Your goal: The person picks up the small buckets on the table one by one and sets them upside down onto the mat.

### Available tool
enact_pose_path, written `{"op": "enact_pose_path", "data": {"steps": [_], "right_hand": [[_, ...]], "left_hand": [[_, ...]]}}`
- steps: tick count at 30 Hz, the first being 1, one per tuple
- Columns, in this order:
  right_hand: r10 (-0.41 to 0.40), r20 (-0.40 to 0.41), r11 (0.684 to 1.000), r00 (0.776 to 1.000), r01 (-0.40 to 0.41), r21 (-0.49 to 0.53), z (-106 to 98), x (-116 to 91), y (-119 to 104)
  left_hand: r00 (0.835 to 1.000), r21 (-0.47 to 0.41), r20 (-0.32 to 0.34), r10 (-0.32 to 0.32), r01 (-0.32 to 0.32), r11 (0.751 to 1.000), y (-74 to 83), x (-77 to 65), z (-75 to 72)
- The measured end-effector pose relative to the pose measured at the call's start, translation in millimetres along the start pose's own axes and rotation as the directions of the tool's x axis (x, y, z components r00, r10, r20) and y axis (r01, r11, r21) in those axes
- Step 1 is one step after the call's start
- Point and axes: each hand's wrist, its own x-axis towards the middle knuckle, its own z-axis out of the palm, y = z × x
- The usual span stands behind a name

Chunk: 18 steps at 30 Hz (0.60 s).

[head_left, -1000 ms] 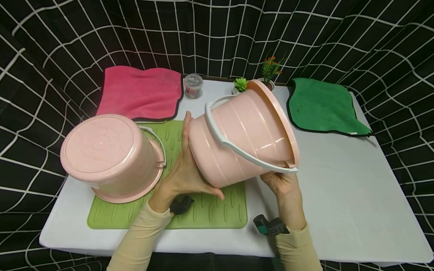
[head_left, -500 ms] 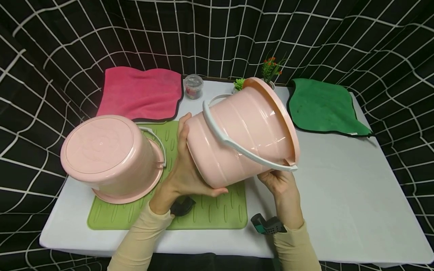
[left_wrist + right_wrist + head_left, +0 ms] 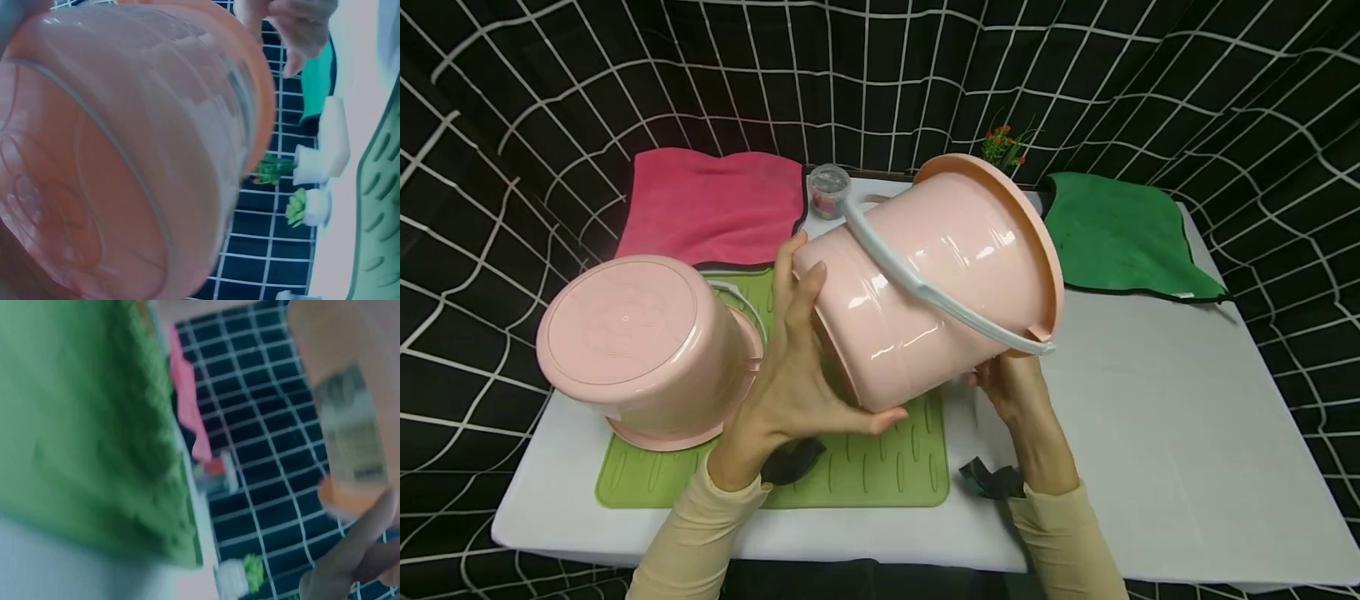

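A pink bucket point(image 3: 932, 283) is held tilted above the table, its rim toward the upper right and its pale blue handle point(image 3: 917, 283) across the near side. My left hand point(image 3: 793, 379) grips the base end, thumb low and fingers around the far edge. The bucket's bottom with raised circular lines point(image 3: 69, 206) fills much of the left wrist view. Under the rim my right hand point(image 3: 1015, 387) holds the bucket, with most of its fingers hidden in the head view. A second pink bucket point(image 3: 647, 342) stands upside down on a green ribbed mat point(image 3: 880, 467) at the left.
At the back lie a pink cloth point(image 3: 715, 204) and a green cloth point(image 3: 1131, 233). A clear container point(image 3: 830, 187) stands near the pink cloth. The flowering plant point(image 3: 1000, 148) is partly behind the bucket. A succulent point(image 3: 297, 208) in a white pot shows in the left wrist view.
The bucket has turned and shifted slightly up and left, covering the succulent in the head view. The right hand has moved a little up under the rim. The other bucket has not moved.
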Motion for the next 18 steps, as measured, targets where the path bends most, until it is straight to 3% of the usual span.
{"op": "enact_pose_path", "data": {"steps": [3, 7, 18], "right_hand": [[-0.05, -0.132, 0.977, 0.99, 0.021, -0.21, -4.9, -0.6, -2.3], [-0.052, -0.183, 0.954, 0.982, -0.005, -0.298, -10.1, -3.6, -9.1], [-0.059, -0.233, 0.972, 0.971, 0.003, -0.234, -18.7, -7.7, -23.1]], "left_hand": [[0.999, 0.042, 0.0, -0.042, 0.042, 0.998, 4.6, 1.5, -6.6], [0.997, 0.123, -0.014, -0.071, 0.072, 0.99, 7.9, 3.2, -16.5], [0.982, 0.289, -0.084, -0.169, 0.186, 0.939, 20.7, 4.0, -33.0]]}}
